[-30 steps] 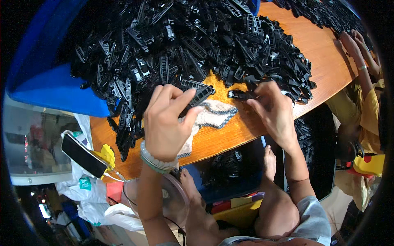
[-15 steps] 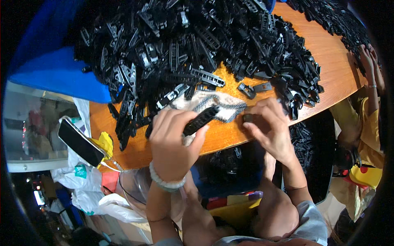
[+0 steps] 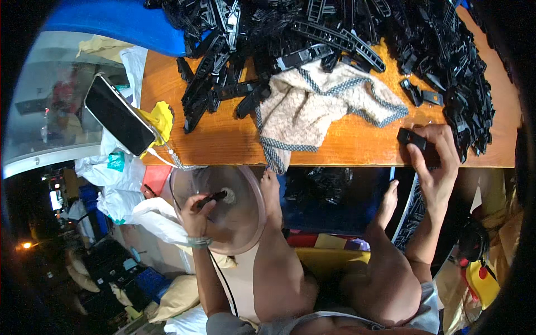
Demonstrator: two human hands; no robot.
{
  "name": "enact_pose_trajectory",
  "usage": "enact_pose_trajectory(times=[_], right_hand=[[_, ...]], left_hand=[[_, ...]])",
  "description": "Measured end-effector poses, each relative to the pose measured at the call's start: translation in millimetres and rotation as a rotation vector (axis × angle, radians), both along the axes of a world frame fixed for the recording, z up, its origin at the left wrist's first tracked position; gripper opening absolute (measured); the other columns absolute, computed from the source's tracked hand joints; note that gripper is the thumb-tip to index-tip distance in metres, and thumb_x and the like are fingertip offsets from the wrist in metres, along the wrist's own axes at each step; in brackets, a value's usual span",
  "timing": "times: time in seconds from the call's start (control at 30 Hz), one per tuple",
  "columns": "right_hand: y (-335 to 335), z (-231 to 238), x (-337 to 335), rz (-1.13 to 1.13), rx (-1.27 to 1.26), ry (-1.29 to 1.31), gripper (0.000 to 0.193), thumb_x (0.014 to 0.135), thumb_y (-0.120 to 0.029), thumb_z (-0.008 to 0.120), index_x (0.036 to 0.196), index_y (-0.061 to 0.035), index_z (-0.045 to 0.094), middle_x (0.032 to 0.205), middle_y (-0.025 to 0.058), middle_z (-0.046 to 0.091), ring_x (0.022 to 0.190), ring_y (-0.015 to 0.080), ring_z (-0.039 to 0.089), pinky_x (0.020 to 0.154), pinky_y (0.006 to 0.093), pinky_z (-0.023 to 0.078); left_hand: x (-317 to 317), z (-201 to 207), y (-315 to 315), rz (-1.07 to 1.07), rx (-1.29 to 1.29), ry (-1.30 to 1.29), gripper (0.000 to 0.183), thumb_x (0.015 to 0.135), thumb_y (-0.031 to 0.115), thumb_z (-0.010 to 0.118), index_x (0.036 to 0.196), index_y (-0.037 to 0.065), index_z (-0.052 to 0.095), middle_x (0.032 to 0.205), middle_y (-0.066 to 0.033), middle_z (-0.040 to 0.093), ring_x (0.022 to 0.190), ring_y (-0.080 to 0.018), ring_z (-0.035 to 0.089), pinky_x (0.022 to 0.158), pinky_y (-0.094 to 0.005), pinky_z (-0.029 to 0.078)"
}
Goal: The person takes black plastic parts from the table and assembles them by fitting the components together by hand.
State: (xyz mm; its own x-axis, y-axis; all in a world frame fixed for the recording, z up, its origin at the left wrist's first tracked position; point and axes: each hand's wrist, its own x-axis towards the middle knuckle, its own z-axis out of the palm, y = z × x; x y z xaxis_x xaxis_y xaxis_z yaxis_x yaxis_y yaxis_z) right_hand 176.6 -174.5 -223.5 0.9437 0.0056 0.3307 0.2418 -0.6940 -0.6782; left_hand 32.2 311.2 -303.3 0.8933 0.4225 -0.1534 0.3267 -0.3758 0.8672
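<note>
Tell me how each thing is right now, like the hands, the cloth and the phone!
Left hand: holds a small black piece over the clear bowl.
Right hand: fingers grip a black clip at the table edge.
Cloth: crumpled.
Phone: screen dark, propped tilted.
Black parts: piled up.

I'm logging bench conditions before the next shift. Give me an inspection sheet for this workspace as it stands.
Surface: orange wooden table, mostly covered.
Job's things: small black plastic part in the right hand; slim black piece in the left hand, over a clear round bowl.
Clutter: heap of black plastic parts, beige cloth, yellow rag.
Grips: both closed on their parts.
Cables: white cord from the phone.
Surroundings: white bags, dark floor.
</note>
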Motion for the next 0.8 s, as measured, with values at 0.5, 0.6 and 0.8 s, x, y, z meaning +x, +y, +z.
enact_pose_trajectory(times=[0.5,0.6,0.8], right_hand=[[-6.4,21.8,-17.5,-0.020,-0.227,-0.056,0.029,0.073,-0.006,0.074,0.100,-0.0025,0.067,0.099,0.0098,0.060,0.090,0.0275,0.055,0.078,0.0385,0.041],[-0.6,14.6,-9.5,0.102,0.086,-0.037,0.024,0.077,-0.007,0.074,0.099,-0.0014,0.067,0.085,0.0109,0.061,0.078,0.0275,0.058,0.070,0.0371,0.046],[-3.3,10.1,-3.1,0.292,0.179,0.067,0.022,0.080,-0.005,0.071,0.100,0.0016,0.068,0.085,0.0116,0.061,0.079,0.0284,0.058,0.071,0.0364,0.048]], left_hand=[[88.4,112.2,-190.0,-0.548,0.187,-0.413,0.026,0.068,-0.006,0.076,0.091,0.000,0.065,0.095,-0.0110,0.066,0.085,-0.0248,0.062,0.076,-0.0341,0.050],[137.5,104.0,-242.2,-0.601,0.389,-0.643,0.024,0.067,0.002,0.080,0.087,0.001,0.066,0.089,-0.0108,0.063,0.085,-0.0282,0.060,0.075,-0.0360,0.049],[168.5,92.4,-263.1,-0.795,0.381,-0.495,0.020,0.067,0.005,0.079,0.084,0.004,0.068,0.083,-0.0055,0.061,0.083,-0.0253,0.055,0.074,-0.0353,0.047]])
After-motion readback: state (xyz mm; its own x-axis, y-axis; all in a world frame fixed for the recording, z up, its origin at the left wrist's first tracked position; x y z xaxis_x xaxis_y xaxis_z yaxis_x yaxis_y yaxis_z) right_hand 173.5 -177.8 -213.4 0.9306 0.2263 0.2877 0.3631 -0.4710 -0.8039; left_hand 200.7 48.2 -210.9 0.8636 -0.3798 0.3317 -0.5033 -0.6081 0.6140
